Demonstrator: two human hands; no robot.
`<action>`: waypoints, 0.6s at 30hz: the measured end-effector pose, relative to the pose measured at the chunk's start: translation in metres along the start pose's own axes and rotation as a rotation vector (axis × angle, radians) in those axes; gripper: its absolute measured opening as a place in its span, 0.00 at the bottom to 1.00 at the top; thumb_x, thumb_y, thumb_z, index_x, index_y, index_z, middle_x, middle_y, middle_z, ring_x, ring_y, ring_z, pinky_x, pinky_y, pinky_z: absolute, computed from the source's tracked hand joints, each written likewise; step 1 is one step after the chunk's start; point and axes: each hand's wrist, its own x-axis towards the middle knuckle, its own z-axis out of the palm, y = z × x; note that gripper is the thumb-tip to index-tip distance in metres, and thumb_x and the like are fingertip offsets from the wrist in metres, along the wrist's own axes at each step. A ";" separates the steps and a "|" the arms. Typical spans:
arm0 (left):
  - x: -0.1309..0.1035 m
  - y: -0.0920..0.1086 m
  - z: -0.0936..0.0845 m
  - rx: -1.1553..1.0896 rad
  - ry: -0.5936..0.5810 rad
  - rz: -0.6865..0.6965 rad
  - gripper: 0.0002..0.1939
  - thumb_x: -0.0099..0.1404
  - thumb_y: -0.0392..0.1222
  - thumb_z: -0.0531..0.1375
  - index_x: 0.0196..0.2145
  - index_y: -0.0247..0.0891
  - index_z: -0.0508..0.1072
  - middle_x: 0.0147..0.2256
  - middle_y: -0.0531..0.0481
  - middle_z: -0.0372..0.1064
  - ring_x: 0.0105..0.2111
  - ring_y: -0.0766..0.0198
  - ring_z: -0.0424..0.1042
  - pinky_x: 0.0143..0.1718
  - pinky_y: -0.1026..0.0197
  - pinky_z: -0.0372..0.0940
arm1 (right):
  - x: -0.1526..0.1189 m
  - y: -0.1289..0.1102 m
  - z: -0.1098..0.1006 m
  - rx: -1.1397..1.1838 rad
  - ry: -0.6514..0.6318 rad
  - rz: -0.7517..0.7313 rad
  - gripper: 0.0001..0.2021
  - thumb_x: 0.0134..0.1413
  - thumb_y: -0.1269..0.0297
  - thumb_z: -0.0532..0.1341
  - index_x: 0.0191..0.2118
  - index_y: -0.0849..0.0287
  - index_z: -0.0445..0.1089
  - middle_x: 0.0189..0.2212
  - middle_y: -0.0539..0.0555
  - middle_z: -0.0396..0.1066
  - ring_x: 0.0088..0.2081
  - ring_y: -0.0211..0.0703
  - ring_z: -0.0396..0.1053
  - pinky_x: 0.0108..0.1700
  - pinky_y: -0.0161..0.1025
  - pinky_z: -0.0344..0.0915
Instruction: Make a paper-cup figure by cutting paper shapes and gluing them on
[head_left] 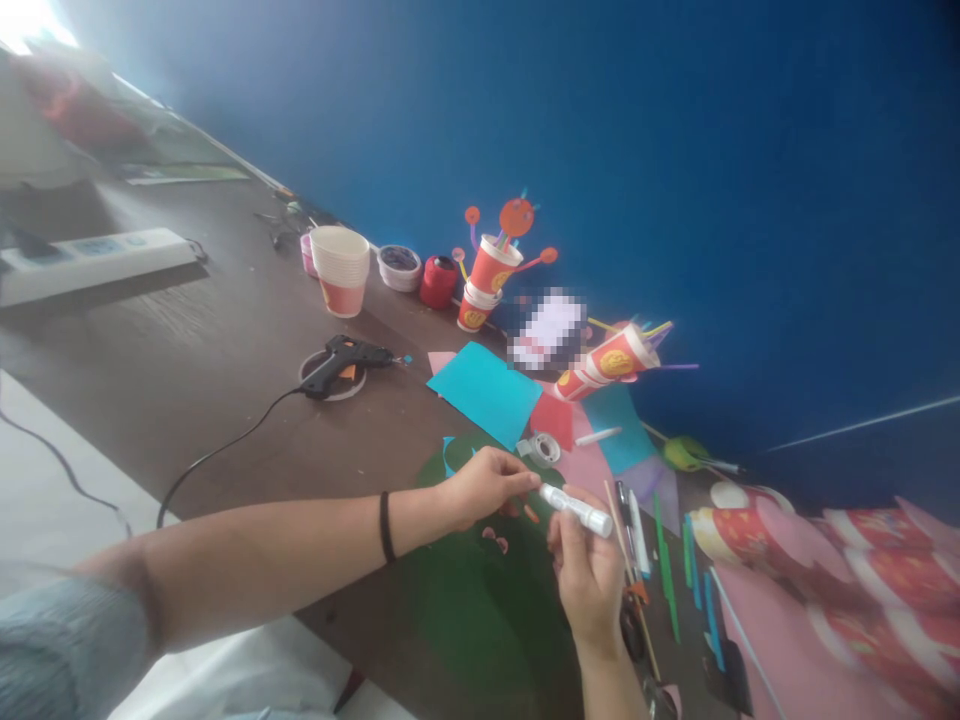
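A white marker (589,515) is held tilted above the dark green mat (480,610). Wrapped round its body is my right hand (589,570), the thumb lying along it. My left hand (484,488), with a black band on its wrist, pinches at the marker's narrow end; whether that end is capped is too small to tell. Small pink paper pieces (495,541) lie on the mat beneath the hands. A roll of clear tape (541,449) and a blue paper sheet (486,393) are just beyond my left hand.
A hot glue gun (341,362) with its cord rests at the left. Stacked paper cups (341,270), a red thread spool (439,281) and decorated cups (495,265) stand along the blue wall. Pens (637,535), green straws (664,565) and red cups (739,537) are on the right.
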 end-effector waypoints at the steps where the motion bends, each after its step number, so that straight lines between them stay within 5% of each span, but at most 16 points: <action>1: 0.000 0.000 0.000 -0.015 0.008 0.001 0.14 0.53 0.48 0.61 0.25 0.31 0.72 0.19 0.52 0.66 0.19 0.69 0.66 0.20 0.67 0.59 | 0.000 0.000 0.000 0.006 -0.003 -0.001 0.12 0.61 0.59 0.53 0.47 0.57 0.62 0.21 0.45 0.61 0.21 0.34 0.60 0.21 0.30 0.56; 8: 0.000 0.003 0.000 -0.100 -0.040 -0.059 0.16 0.51 0.49 0.63 0.26 0.30 0.73 0.19 0.52 0.65 0.22 0.65 0.70 0.19 0.67 0.59 | 0.000 0.002 0.001 -0.014 0.020 -0.001 0.13 0.60 0.58 0.53 0.47 0.58 0.63 0.20 0.46 0.61 0.22 0.36 0.61 0.22 0.32 0.59; 18: -0.001 0.006 -0.003 -0.036 -0.044 -0.073 0.13 0.53 0.46 0.62 0.26 0.30 0.75 0.18 0.52 0.66 0.18 0.73 0.61 0.17 0.70 0.54 | 0.000 0.003 -0.002 -0.075 0.014 -0.023 0.11 0.62 0.59 0.51 0.47 0.57 0.62 0.22 0.46 0.62 0.22 0.36 0.63 0.26 0.34 0.62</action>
